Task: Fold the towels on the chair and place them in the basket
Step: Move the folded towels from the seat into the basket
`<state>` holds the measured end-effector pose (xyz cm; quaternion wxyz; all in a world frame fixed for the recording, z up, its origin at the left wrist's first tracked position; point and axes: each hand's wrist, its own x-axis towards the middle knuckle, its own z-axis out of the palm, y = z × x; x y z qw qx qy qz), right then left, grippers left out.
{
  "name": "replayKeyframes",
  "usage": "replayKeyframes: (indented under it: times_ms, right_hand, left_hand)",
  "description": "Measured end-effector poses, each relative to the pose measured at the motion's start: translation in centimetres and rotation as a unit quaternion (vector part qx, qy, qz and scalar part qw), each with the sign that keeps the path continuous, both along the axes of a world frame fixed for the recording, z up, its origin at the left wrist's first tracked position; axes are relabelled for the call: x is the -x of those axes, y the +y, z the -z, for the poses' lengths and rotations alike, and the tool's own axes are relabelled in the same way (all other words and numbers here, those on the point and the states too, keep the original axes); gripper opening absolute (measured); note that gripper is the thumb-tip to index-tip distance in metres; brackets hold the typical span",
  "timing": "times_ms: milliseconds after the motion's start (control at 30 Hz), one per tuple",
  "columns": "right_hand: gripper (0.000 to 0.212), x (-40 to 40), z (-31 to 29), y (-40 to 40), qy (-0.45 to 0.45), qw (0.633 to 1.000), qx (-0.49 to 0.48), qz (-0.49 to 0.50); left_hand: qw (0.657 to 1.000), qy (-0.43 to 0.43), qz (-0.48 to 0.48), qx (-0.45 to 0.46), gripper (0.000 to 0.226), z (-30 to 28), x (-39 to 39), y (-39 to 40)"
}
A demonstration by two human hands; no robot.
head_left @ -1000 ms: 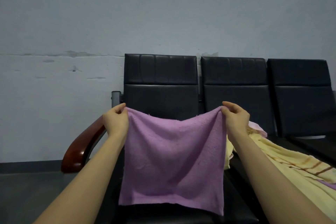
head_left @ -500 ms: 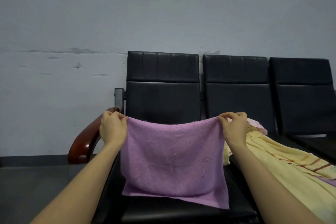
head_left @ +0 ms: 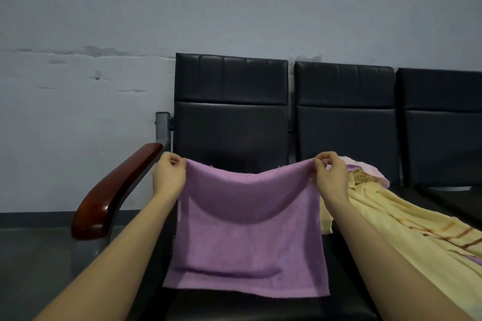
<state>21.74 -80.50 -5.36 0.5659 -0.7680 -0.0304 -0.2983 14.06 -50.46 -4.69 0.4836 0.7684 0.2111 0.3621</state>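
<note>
A purple towel [head_left: 247, 240] hangs over the leftmost black seat [head_left: 234, 305], its lower part lying on the cushion. My left hand [head_left: 169, 174] pinches its upper left corner and my right hand [head_left: 330, 174] pinches its upper right corner. The top edge sags between them. A pale yellow towel with brown stripes [head_left: 407, 227] lies spread over the middle seat, with a pink towel [head_left: 370, 170] bunched at its far end. No basket is in view.
Three black chairs stand in a row against a grey wall; the left backrest [head_left: 230, 112] is just behind the towel. A red-brown wooden armrest [head_left: 114, 193] sits left of my left hand. Dark floor [head_left: 31, 255] lies to the left.
Both hands have lowered the purple towel's top edge. Its bottom now rests on the seat cushion and the top edge sags more between my hands.
</note>
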Motion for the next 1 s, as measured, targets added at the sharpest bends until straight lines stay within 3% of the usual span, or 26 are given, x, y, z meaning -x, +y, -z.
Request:
replayKeyframes:
  times_ms: [300, 467, 700, 833, 1000]
  right_hand:
    - [0.008, -1.5, -7.9, 1.3, -0.128, 0.988, -0.086, -0.026]
    - [0.008, -0.5, -7.1, 1.6, -0.149, 0.983, -0.102, -0.031]
    - [0.010, 2.3, 1.8, 1.1, -0.088, 0.995, -0.032, -0.020]
    - [0.008, 3.1, 7.3, 0.6, -0.025, 0.999, 0.035, -0.002]
    - [0.009, 3.5, 11.0, 0.5, 0.069, 0.993, 0.101, -0.002]
  left_hand:
    - [0.977, -0.205, 0.048, 0.040, 0.005, -8.3, -2.7, -1.5]
    - [0.969, -0.239, 0.036, 0.049, 0.005, -7.3, -0.9, -2.2]
    - [0.988, -0.149, -0.015, 0.024, 0.006, 1.8, 2.7, -2.3]
    - [0.994, -0.049, -0.064, -0.081, 0.007, 7.1, 4.2, -2.2]
    - [0.970, 0.094, -0.051, -0.218, 0.009, 11.1, 4.6, -1.9]
